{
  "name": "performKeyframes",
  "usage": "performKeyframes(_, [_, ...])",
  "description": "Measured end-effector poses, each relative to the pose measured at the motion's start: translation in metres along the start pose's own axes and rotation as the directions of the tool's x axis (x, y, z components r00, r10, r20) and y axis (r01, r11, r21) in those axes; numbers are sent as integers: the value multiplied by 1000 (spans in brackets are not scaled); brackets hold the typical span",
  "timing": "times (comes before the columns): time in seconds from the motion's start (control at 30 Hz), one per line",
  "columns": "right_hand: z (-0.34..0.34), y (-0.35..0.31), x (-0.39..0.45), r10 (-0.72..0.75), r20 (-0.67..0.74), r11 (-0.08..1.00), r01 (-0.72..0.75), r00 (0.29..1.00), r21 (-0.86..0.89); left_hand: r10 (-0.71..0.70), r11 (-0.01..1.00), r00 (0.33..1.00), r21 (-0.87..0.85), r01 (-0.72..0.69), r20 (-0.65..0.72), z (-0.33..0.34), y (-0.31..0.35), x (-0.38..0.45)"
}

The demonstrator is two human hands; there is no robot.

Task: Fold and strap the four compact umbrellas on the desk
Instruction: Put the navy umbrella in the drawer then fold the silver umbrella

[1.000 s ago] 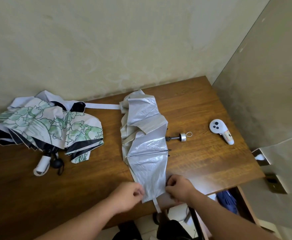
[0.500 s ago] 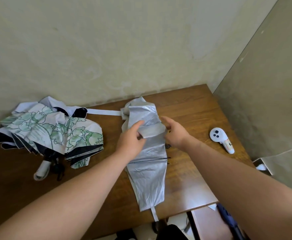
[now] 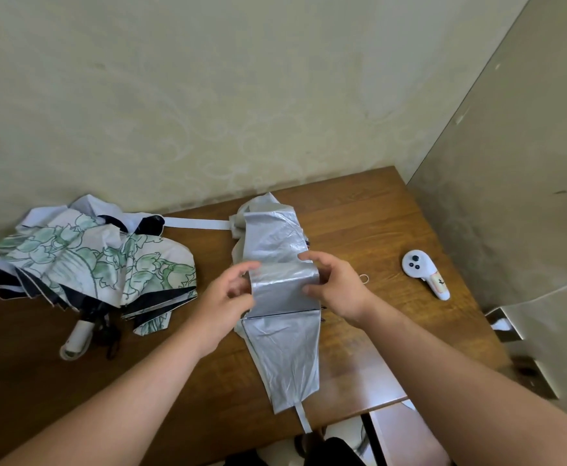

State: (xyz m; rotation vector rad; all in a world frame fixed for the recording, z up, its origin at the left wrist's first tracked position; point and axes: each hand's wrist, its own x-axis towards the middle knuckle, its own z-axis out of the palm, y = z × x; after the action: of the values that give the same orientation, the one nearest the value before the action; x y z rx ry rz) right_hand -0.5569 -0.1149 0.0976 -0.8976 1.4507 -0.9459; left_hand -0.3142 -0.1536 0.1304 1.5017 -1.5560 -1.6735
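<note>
On the tabletop (image 3: 359,210), far left: floral umbrella (image 3: 90,260), loose and unstrapped, awaiting its turn. Centre: silver umbrella (image 3: 282,348) laid lengthwise, strap (image 3: 304,420) trailing over the near edge. Left hand (image 3: 225,304) and right hand (image 3: 337,287), fingers curled, pinching a canopy panel from either side, probably to flatten the pleat. Right: white controller (image 3: 424,272). Silver umbrella's handle hidden; other two umbrellas unseen.
</note>
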Motion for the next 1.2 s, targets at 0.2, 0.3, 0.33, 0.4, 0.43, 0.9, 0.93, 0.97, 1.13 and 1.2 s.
performKeyframes(0.2, [6, 9, -17, -24, -112, 999, 29, 993, 45, 22, 994, 999, -110, -25, -28, 11, 6, -4])
performKeyframes(0.3, [5, 14, -20, 3, -240, 1000, -5, 971, -8, 55, 998, 989, 5, -55, -136, 8, 3, -3])
performKeyframes(0.33, [5, 15, -20, 3, -250, 1000, -8, 968, -21, 52, 999, 991, 2, -53, -127, 7, 3, -3])
performKeyframes(0.4, [6, 14, -20, -29, -203, 998, 16, 979, -67, 53, 998, 997, -29, -55, -64, 5, 4, -6])
performKeyframes(0.43, [8, 12, -21, -57, -168, 993, 38, 984, -113, 53, 998, 998, -31, -54, -31, 4, 5, -7])
performKeyframes(0.9, [2, 10, -30, -307, -120, 768, 171, 944, -617, 441, 694, 897, 638, -333, -12, -7, -20, -7])
performKeyframes(0.93, [-2, 15, -32, -391, -77, 680, 231, 917, -696, 473, 658, 881, 657, -367, 18, -7, -24, -10])
performKeyframes(0.97, [-6, 20, -35, -457, -18, 588, 287, 889, -756, 503, 622, 862, 668, -408, 58, -6, -27, -15])
performKeyframes(1.13, [-14, 39, -54, -519, 268, 359, 492, 812, -793, 433, 368, 817, 753, -545, 380, 1, -42, -29])
performKeyframes(1.2, [-10, 48, -61, -519, 326, 312, 530, 790, -788, 384, 303, 793, 747, -592, 472, 6, -52, -28])
